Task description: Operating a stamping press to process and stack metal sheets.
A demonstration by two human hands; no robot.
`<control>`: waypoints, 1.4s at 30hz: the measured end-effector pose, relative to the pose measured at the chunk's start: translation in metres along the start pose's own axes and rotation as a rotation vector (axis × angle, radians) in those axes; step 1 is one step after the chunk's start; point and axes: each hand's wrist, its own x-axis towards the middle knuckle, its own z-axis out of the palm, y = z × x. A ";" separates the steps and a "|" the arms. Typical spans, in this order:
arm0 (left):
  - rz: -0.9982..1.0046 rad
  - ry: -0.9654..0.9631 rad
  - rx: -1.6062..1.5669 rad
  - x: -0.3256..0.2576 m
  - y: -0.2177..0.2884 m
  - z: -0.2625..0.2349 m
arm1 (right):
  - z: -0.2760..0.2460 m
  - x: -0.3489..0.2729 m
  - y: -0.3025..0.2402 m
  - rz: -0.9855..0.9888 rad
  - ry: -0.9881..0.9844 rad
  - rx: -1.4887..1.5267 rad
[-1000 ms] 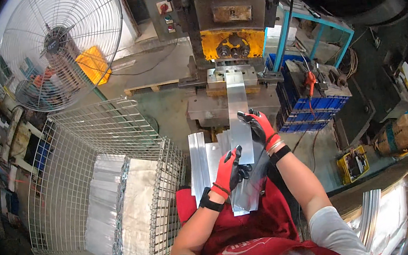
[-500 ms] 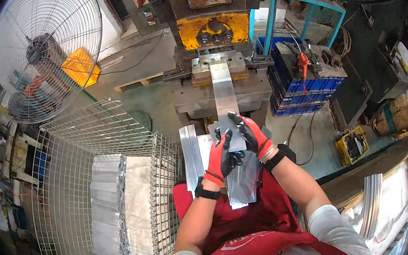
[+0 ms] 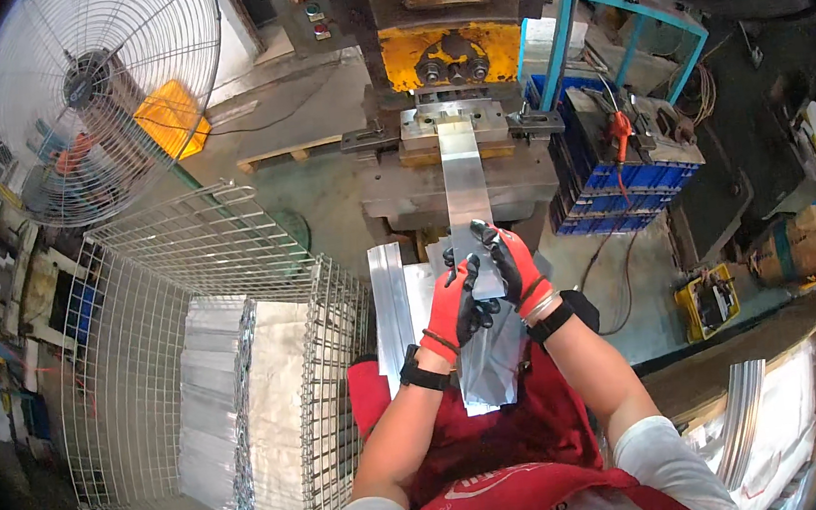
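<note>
A long flat metal strip point(image 3: 466, 188) reaches from my hands to the die point(image 3: 486, 125) of a press, where its far end lies. My right hand point(image 3: 515, 268), in a red and black glove, grips the strip's right edge near its close end, thumb on top. My left hand point(image 3: 453, 310), gloved alike, is closed at the opposite edge with its fingers curled; part of its hold is hidden. Below my hands, a loose pile of metal strips point(image 3: 490, 372) lies over my red apron. More strips point(image 3: 390, 292) are stacked just left of my left hand.
The press's yellow ram point(image 3: 396, 60) stands above the die. A wire cage point(image 3: 317, 386) with stacked metal strips is close on my left, below a large fan point(image 3: 97, 89). Blue crates point(image 3: 612, 191) stand right of the press, and a yellow bin point(image 3: 705, 302) sits nearer me.
The view has shifted slightly, so the press and crates appear farther right. Both hands stay at the strip's near end, and its far end still lies in the die.
</note>
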 end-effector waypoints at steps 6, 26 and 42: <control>0.004 0.008 -0.009 0.001 0.000 0.001 | 0.003 0.004 -0.006 0.051 0.051 -0.093; 0.004 -0.021 0.034 0.002 -0.002 -0.003 | -0.010 0.017 0.023 0.178 0.093 0.161; -0.026 -0.040 -0.014 0.004 -0.004 -0.004 | -0.003 0.006 -0.004 0.251 0.055 0.121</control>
